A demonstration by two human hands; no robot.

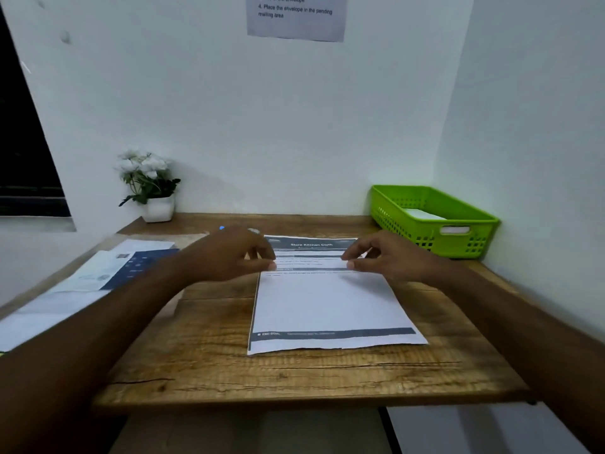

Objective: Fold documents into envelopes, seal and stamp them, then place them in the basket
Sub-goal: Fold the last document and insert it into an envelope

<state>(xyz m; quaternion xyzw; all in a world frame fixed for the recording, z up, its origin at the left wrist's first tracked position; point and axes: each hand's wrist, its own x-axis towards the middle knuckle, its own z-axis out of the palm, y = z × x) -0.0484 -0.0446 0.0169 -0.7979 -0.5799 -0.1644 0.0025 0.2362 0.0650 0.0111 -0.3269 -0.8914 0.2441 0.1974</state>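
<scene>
A pale wall (262,109) closes the far side of a small wooden table (203,355), with a second wall meeting it at the right and a printed notice (296,16) taped high up. From the head camera, the count is: one document (330,306), one green basket (435,221), one potted plant (150,185), a loose spread of papers (98,276) whose number cannot be told, and two hands.

The document is a white sheet lying flat near the middle of the table, slightly to the right, with a dark header band at its far edge, some lines of text below it, a large blank area, and a dark strip along its near edge. The left hand (229,257) and the right hand (389,257) hover at its far half, fingers curled and loosely parted, fingertips at the paper; whether they pinch it cannot be told.

The basket sits in the far right corner with something white inside. The plant stands far left; the papers lie along the left edge.
</scene>
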